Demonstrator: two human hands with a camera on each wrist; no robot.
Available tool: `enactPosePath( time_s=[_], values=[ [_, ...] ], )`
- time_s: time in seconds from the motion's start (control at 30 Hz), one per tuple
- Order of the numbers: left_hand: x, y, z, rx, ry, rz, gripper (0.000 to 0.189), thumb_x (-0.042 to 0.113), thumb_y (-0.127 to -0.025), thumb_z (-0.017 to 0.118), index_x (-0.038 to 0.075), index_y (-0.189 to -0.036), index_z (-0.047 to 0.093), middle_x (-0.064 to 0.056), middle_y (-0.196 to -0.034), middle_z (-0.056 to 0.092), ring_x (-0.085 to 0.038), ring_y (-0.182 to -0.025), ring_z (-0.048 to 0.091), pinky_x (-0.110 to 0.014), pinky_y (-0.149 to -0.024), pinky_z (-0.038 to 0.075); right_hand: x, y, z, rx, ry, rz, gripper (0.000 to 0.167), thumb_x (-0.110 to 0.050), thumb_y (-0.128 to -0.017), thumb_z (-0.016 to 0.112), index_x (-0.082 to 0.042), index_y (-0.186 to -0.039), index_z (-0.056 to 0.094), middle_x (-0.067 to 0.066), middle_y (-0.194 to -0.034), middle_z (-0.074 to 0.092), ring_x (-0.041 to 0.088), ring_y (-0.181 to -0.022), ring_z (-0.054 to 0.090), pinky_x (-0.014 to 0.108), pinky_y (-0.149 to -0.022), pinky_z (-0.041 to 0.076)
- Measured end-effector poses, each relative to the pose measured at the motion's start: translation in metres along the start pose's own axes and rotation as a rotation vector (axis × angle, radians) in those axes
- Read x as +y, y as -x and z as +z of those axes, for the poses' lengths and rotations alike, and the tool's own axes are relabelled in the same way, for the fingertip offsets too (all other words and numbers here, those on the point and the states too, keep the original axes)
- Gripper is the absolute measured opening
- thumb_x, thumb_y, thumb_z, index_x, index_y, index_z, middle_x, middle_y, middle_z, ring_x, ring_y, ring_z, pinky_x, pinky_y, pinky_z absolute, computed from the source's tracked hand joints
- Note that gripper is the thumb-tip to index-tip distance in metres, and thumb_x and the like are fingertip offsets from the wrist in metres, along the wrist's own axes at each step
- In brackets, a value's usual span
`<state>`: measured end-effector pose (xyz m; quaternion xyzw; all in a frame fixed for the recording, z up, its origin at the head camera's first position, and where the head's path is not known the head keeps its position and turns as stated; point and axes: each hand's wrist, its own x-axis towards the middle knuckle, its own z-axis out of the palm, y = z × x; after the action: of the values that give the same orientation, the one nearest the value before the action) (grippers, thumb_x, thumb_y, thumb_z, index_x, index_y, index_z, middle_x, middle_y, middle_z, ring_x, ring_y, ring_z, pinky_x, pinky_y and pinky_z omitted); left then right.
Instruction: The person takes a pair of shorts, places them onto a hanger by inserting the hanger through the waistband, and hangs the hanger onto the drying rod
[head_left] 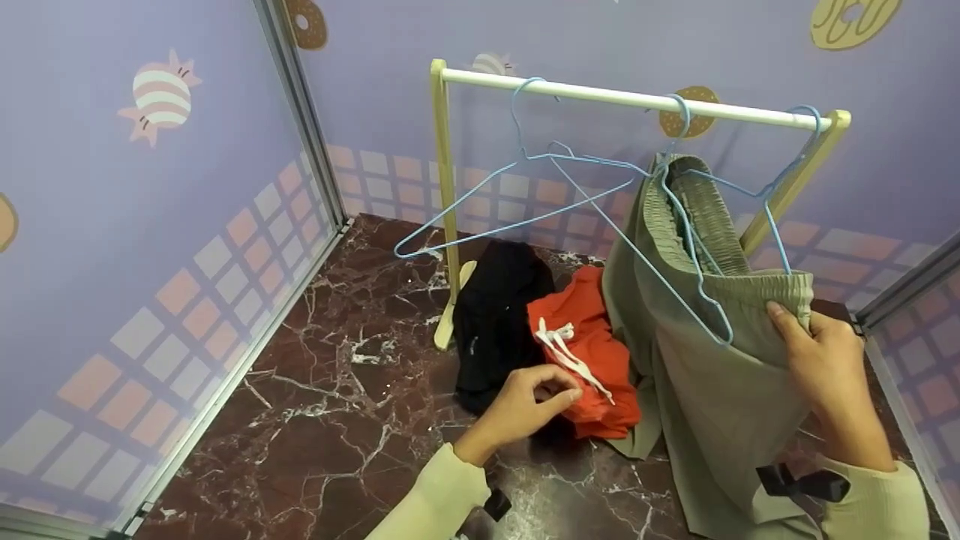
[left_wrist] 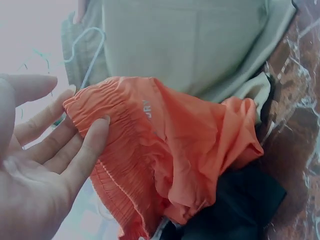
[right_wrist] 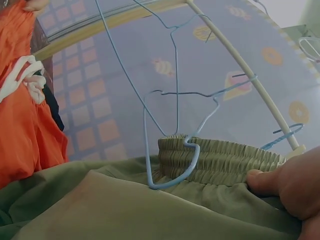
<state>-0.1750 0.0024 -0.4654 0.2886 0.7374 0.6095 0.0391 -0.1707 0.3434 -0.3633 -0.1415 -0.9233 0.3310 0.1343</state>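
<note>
My right hand (head_left: 825, 356) grips the gathered elastic waistband of olive-green trousers (head_left: 720, 360), thumb on the outside. The trousers hang below the rack's bar, their legs reaching the floor. A blue wire hanger (head_left: 679, 281) crosses the waist opening, and its near corner (right_wrist: 170, 185) lies outside the front. Lower left, my left hand (head_left: 525, 397) pinches the edge of orange-red shorts (head_left: 592, 352); in the left wrist view the thumb (left_wrist: 95, 142) lies over their gathered waistband, other fingers behind it. A white drawstring (head_left: 562, 349) hangs from the shorts.
A wooden rack with a white bar (head_left: 600, 94) stands behind. Another blue hanger (head_left: 480, 199) hangs at the left and a further one (head_left: 806, 142) at the right post. Black clothing (head_left: 495, 322) lies on the dark marbled floor (head_left: 337, 420). Patterned walls enclose the space.
</note>
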Motion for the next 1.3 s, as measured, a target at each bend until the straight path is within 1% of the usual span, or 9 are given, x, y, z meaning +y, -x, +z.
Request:
enactPosePath(
  time_s=[0.27, 0.53, 0.67, 0.8, 0.87, 0.93, 1.03, 1.13, 1.3],
  values=[
    [0.016, -0.001, -0.001, 0.024, 0.068, 0.011, 0.014, 0.010, -0.092, 0.065, -0.001, -0.100, 0.068, -0.014, -0.096, 0.069, -0.009, -0.077, 0.060, -0.027, -0.071, 0.053, 0.001, 0.000, 0.002, 0.012, 0.022, -0.017, 0.053, -0.048, -0.097, 0.050, 0.001, -0.087, 0.066, 0.024, -0.098, 0.064, 0.020, -0.074, 0.051, 0.031, -0.064, 0.038],
    [0.026, -0.002, -0.001, 0.037, 0.145, 0.034, 0.015, 0.007, -0.093, 0.063, -0.003, -0.102, 0.066, -0.017, -0.100, 0.068, -0.010, -0.084, 0.061, -0.024, -0.075, 0.052, 0.004, 0.005, 0.001, 0.009, 0.027, -0.053, 0.049, -0.046, -0.096, 0.054, -0.004, -0.072, 0.055, 0.004, -0.060, 0.045, 0.021, -0.066, 0.044, 0.028, -0.057, 0.034],
    [0.020, -0.004, 0.002, 0.059, 0.189, 0.062, 0.014, 0.005, -0.093, 0.061, -0.004, -0.103, 0.065, -0.020, -0.101, 0.066, -0.009, -0.087, 0.062, -0.023, -0.078, 0.053, 0.005, 0.011, 0.000, 0.016, 0.031, -0.049, 0.044, -0.048, -0.094, 0.057, -0.004, -0.088, 0.061, 0.004, -0.066, 0.049, 0.021, -0.073, 0.045, 0.028, -0.061, 0.033],
    [0.011, -0.007, 0.006, 0.075, 0.234, 0.103, 0.015, 0.002, -0.093, 0.060, -0.004, -0.106, 0.065, -0.023, -0.104, 0.066, -0.007, -0.088, 0.063, -0.023, -0.080, 0.053, 0.005, 0.020, -0.002, 0.029, 0.018, -0.050, 0.051, -0.050, -0.093, 0.057, -0.010, -0.123, 0.061, 0.014, -0.101, 0.064, -0.001, -0.083, 0.048, 0.024, -0.070, 0.035],
    [0.010, -0.008, 0.007, 0.079, 0.251, 0.128, 0.015, 0.003, -0.093, 0.060, -0.004, -0.106, 0.065, -0.023, -0.105, 0.066, -0.007, -0.090, 0.064, -0.023, -0.080, 0.054, 0.003, 0.025, -0.004, 0.053, -0.011, -0.055, 0.055, -0.048, -0.093, 0.059, -0.012, -0.133, 0.056, 0.007, -0.113, 0.064, -0.013, -0.084, 0.046, 0.019, -0.074, 0.036],
    [0.010, -0.008, 0.008, 0.080, 0.264, 0.147, 0.016, 0.005, -0.094, 0.060, -0.003, -0.107, 0.065, -0.022, -0.106, 0.066, -0.007, -0.091, 0.064, -0.023, -0.080, 0.054, -0.001, 0.032, -0.004, 0.122, -0.063, -0.055, 0.051, -0.043, -0.092, 0.062, -0.014, -0.133, 0.056, -0.007, -0.110, 0.065, -0.020, -0.081, 0.045, 0.013, -0.074, 0.035],
    [0.012, -0.007, 0.008, 0.079, 0.278, 0.173, 0.016, 0.008, -0.094, 0.061, -0.001, -0.107, 0.065, -0.021, -0.111, 0.065, -0.010, -0.096, 0.065, -0.024, -0.083, 0.054, -0.009, 0.043, -0.001, 0.291, -0.165, -0.120, 0.038, -0.031, -0.091, 0.067, -0.013, -0.123, 0.063, -0.025, -0.097, 0.059, -0.015, -0.081, 0.052, 0.008, -0.073, 0.037],
    [0.015, -0.005, 0.008, 0.079, 0.293, 0.196, 0.017, 0.009, -0.095, 0.060, -0.001, -0.108, 0.065, -0.024, -0.117, 0.063, -0.015, -0.100, 0.066, -0.026, -0.085, 0.054, -0.019, 0.054, 0.001, 0.436, -0.264, -0.254, 0.026, -0.017, -0.090, 0.068, -0.006, -0.113, 0.068, -0.025, -0.092, 0.061, -0.008, -0.078, 0.056, 0.007, -0.069, 0.041],
    [0.019, -0.003, 0.009, 0.081, 0.289, 0.210, 0.019, 0.009, -0.095, 0.060, 0.000, -0.111, 0.065, -0.022, -0.122, 0.061, -0.023, -0.105, 0.065, -0.028, -0.087, 0.054, -0.030, 0.070, 0.008, 0.412, -0.433, -0.490, 0.014, 0.003, -0.088, 0.064, 0.008, -0.101, 0.069, -0.013, -0.089, 0.069, 0.000, -0.072, 0.061, 0.008, -0.061, 0.045]
  ],
)
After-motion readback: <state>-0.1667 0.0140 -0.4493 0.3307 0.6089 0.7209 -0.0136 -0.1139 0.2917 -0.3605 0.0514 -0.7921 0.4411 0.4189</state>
